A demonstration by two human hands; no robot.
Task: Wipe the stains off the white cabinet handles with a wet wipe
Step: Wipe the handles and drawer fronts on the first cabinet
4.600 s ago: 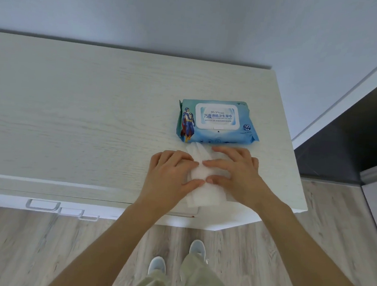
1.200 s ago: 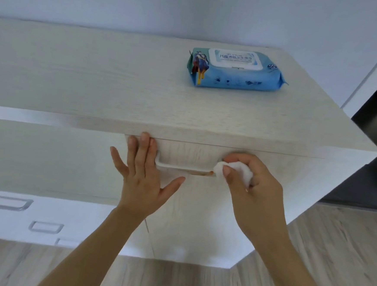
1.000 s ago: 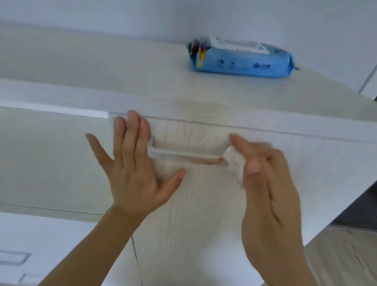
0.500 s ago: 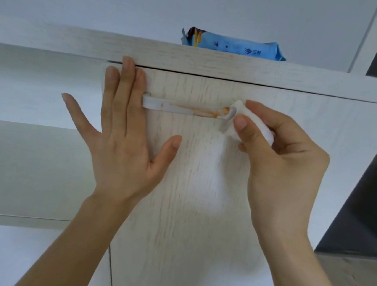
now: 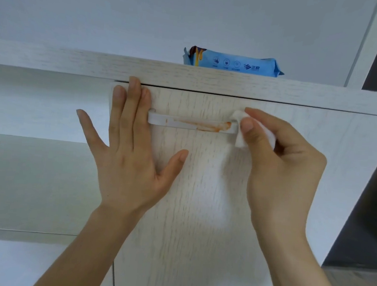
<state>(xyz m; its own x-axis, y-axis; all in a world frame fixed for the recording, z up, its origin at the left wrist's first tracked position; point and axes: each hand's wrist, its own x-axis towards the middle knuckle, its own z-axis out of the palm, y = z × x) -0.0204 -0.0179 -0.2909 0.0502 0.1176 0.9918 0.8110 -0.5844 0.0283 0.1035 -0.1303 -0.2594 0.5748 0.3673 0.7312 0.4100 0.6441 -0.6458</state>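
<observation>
Between my two hands runs the handle (image 5: 192,124), a white bar fixed flat to the upper part of the cabinet door (image 5: 202,189), just below the cabinet top (image 5: 99,64). Its long axis lies horizontal, left to right across my view, with the left end meeting my left hand (image 5: 127,160) and the right end meeting the wet wipe (image 5: 240,133) in my right hand (image 5: 280,163). My left hand is spread flat and holds nothing: fingers straight and pressed against the door, fingertips reaching the seam under the top, the index finger just beside the bar's left end, thumb splayed out below the bar. My right hand is curled round the bunched wipe, thumb and forefinger pinching it, and the wad touches the bar's right end. The orange-brown stain (image 5: 204,125) streaks along the bar's face from about mid-length to the right end, thickest near the wipe, so the dirt lies directly left of my right hand. I judge the wiping hand is plainly the nearer one to the mess, and the stroke it calls for is a drag leftward along the bar's length, toward my bracing hand. I cannot tell whether the bar's underside is marked too. A blue wipes pack (image 5: 234,64) sits up on the cabinet top, well apart from both hands.
</observation>
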